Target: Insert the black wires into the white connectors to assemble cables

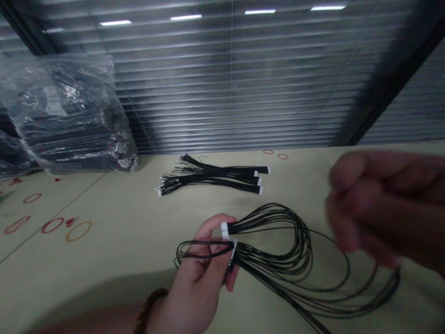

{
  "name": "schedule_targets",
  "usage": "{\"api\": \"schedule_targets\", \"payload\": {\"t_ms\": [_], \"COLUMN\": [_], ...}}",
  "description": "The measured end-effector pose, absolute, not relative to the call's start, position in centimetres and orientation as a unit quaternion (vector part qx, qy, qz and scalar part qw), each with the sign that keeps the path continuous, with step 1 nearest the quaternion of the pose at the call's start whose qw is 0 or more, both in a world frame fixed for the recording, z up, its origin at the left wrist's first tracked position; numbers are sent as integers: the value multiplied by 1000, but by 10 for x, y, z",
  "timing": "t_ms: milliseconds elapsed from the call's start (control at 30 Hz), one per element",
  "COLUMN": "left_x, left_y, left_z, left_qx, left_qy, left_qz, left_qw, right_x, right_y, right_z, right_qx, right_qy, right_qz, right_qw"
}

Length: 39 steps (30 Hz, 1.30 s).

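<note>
My left hand [200,280] is closed on a wire harness [278,262], a bundle of thin black wires with white connectors. One white connector [225,230] stands up by my index finger, and a second connector [233,253] is pinched at my thumb. From there the wires loop out to the right, and a smaller loop lies over the back of my fingers. My right hand [368,208] hangs in the air at the right, blurred, with its fingers curled together. Whatever is between them, if anything, cannot be made out. Some wires pass beneath it.
Several black wire harnesses [215,178] with white ends lie together farther back on the pale table [132,241]. A clear plastic bag [69,120] full of dark wires stands at the back left. Rubber bands [79,231] are scattered at left. Window blinds [236,83] rise behind.
</note>
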<state>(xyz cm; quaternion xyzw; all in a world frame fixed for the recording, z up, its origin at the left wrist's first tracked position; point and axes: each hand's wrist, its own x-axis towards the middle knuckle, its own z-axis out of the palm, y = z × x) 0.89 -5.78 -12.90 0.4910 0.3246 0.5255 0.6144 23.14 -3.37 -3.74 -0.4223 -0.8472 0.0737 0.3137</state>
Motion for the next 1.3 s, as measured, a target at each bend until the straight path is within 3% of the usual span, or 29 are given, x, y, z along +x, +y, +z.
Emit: {"api": "schedule_targets", "payload": {"t_ms": [100, 233, 833, 1000, 1300], "left_x": [8, 9, 7, 6, 9], "left_y": [-61, -66, -69, -71, -68], "left_z": [-127, -122, -122, -129, -132], "left_qx": [484, 495, 542, 565, 542], "left_qy": [327, 336, 321, 309, 300], "left_qz": [526, 524, 496, 459, 514], "left_qw": [618, 607, 597, 612, 593], "right_x": [207, 195, 195, 189, 197], "right_y": [-51, -57, -57, -60, -59], "right_z": [-55, -73, -78, -79, -76], "right_qx": [-392, -384, -367, -354, -340], "right_qy": [-862, -862, -877, -890, -894], "right_qz": [134, 97, 88, 38, -52], "right_qw": [291, 315, 298, 286, 287]}}
